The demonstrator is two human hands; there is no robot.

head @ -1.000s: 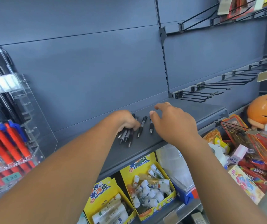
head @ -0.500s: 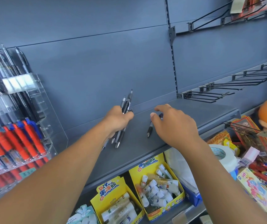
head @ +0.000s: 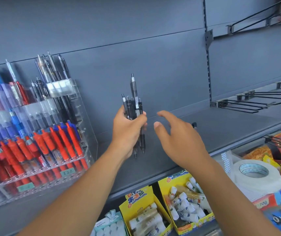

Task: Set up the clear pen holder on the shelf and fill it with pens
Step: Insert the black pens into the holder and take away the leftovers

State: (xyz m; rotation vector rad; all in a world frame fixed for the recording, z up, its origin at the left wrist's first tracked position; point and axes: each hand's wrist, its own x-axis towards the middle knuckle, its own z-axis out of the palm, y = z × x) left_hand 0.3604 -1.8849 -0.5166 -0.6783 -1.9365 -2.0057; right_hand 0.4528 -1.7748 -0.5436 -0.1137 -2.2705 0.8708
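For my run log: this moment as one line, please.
left hand: grips black pens upright | right hand: open, over shelf | one pen lies on shelf | clear pen holder: holds pens

This is a shop selling stationery. A grey metal shelf (head: pixel 221 126) hangs on a slotted upright (head: pixel 208 65), with bare wire display hooks (head: pixel 245 106) beside it. A clear tiered pen holder (head: pixel 85 108) packed with pens (head: pixel 63 138) carries price labels (head: pixel 67 171). Below are yellow display boxes (head: pixel 136 197) of glue sticks, next to snack packets (head: pixel 257 153).
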